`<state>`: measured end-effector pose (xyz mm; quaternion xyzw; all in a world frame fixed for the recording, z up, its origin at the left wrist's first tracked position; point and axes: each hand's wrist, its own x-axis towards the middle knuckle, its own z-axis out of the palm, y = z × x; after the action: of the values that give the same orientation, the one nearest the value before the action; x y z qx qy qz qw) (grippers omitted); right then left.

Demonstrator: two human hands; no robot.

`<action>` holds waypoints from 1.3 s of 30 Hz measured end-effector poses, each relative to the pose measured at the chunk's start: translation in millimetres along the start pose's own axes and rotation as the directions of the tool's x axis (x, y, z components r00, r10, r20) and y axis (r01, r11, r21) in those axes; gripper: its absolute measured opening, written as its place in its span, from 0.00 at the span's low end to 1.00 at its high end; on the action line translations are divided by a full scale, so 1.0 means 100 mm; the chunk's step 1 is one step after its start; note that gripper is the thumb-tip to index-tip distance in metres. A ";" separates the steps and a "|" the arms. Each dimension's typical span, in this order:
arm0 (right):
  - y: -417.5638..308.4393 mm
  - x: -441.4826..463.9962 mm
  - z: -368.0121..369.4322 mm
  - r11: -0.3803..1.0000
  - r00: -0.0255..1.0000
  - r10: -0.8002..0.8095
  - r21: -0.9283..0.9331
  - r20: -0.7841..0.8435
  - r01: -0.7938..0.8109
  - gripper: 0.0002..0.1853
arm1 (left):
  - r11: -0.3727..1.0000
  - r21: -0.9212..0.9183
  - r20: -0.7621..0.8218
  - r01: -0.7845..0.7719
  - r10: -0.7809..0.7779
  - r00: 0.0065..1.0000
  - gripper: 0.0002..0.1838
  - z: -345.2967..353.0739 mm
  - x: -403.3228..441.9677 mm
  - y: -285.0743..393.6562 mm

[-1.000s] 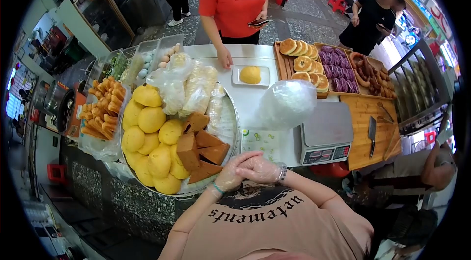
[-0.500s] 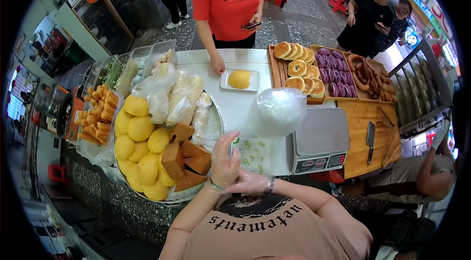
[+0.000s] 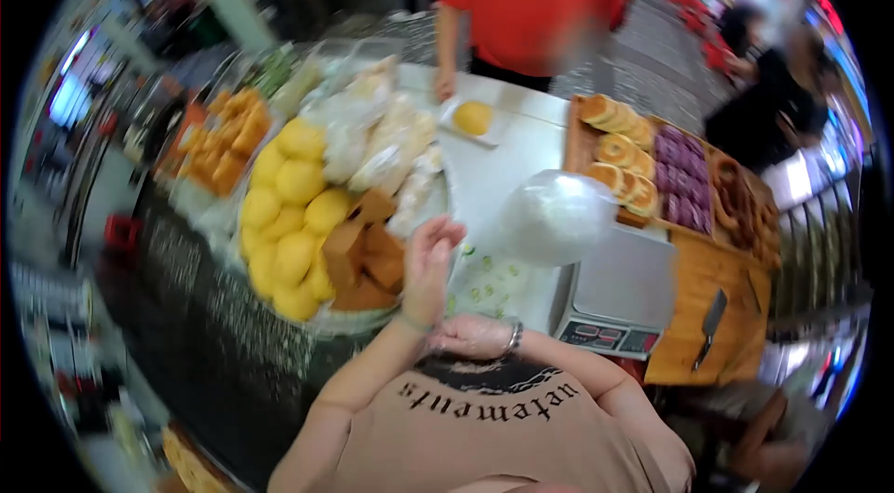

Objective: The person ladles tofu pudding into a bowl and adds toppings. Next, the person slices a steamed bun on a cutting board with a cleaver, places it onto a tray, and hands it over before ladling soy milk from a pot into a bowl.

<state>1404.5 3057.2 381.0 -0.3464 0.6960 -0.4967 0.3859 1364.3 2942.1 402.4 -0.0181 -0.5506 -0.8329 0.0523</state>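
Note:
My left hand is raised in a thin clear plastic glove, palm inward, its fingers stretched up and holding nothing. At its wrist, my right hand is closed around what looks like the glove's cuff; blur hides the fingertips. A beaded bracelet circles my right wrist. Left of my hands, brown cake wedges and round yellow buns are piled on a big round tray. A green-patterned sheet lies just beyond my hands, with a bulging clear plastic bag past it.
A scale stands right of the bag, beside a wooden board with a cleaver. Behind are trays of flat cakes and purple rolls. A person in red stands across the counter near a yellow bun on a white dish.
The view has swung and blurred, so the counter appears tilted. My right hand stays at my left wrist, its fingers more curled. The person's phone no longer shows.

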 end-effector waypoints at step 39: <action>0.17 0.27 0.03 0.981 0.882 0.194 0.078 -0.430 -0.178 0.13 | 0.838 0.044 -0.524 -0.544 0.483 0.702 0.28 -2.56 0.19 1.65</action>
<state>1392.7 3037.4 359.1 -0.1510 0.7854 -0.5348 0.2726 1369.8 2641.8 454.3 0.0494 -0.4402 -0.7886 0.4265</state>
